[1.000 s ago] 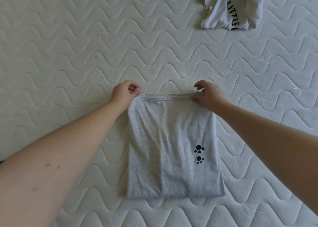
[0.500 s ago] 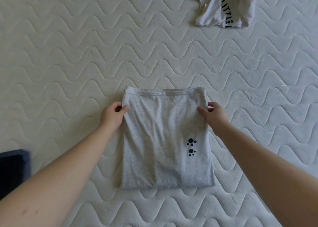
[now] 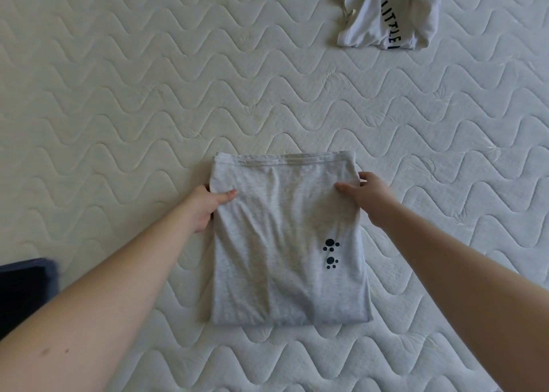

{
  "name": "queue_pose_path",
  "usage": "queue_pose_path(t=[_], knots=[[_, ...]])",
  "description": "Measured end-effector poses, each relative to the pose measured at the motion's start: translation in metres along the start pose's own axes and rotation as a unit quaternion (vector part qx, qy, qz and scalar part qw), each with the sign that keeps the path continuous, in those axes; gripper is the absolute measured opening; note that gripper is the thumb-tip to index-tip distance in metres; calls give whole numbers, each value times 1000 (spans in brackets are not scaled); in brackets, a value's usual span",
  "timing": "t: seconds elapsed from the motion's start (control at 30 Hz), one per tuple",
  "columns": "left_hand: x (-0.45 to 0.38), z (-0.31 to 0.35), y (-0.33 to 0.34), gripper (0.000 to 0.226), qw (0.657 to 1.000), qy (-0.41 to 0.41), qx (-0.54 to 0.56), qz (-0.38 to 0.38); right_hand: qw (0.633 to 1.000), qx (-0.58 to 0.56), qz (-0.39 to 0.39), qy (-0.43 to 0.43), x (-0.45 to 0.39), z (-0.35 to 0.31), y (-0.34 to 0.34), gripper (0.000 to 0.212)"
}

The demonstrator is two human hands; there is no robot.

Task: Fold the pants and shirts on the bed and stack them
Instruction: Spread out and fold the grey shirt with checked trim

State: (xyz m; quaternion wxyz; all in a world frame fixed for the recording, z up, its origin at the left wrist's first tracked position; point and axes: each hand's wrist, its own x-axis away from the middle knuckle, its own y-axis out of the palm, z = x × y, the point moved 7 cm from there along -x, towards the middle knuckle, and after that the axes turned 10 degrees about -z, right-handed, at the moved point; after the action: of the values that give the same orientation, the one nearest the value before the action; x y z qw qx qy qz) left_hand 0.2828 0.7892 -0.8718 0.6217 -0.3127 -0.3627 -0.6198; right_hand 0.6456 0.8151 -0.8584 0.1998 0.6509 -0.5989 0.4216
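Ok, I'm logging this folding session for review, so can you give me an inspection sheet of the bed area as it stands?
Surface: quilted mattress with a wavy stitch pattern, off-white.
Job's things: grey folded garment with two dark paw prints lies flat at centre; white printed shirt lies crumpled and unfolded at the far edge.
Clutter: dark blue item at the left edge, cut off by the frame; cannot tell what it is.
Grips: left hand and right hand each pinch a side edge of the grey garment, thumbs on top.
Cables: nothing seen.
Surroundings: nothing seen beyond the mattress.
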Motion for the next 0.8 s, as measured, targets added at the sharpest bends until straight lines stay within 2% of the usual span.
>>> queue_pose_path(t=[0.13,0.27,0.4,0.53,0.67,0.8], knots=[[5,-1,8,33,997,-36,-20,-68,997,-20,-66,20,-2,1,12,46],[13,4,13,24,996,-2,2,-84,996,-42,-80,-2,1,-2,16,42],[28,18,18,22,994,31,33,-101,990,-80,-106,-49,18,-18,12,27],[57,65,18,28,988,100,35,-111,981,-122,-116,-97,45,-57,-8,36],[99,137,21,31,974,191,-8,-122,962,-145,-137,-188,85,-123,-31,43],[142,197,21,30,943,318,-55,-86,945,-142,-117,-271,116,-171,-54,32]])
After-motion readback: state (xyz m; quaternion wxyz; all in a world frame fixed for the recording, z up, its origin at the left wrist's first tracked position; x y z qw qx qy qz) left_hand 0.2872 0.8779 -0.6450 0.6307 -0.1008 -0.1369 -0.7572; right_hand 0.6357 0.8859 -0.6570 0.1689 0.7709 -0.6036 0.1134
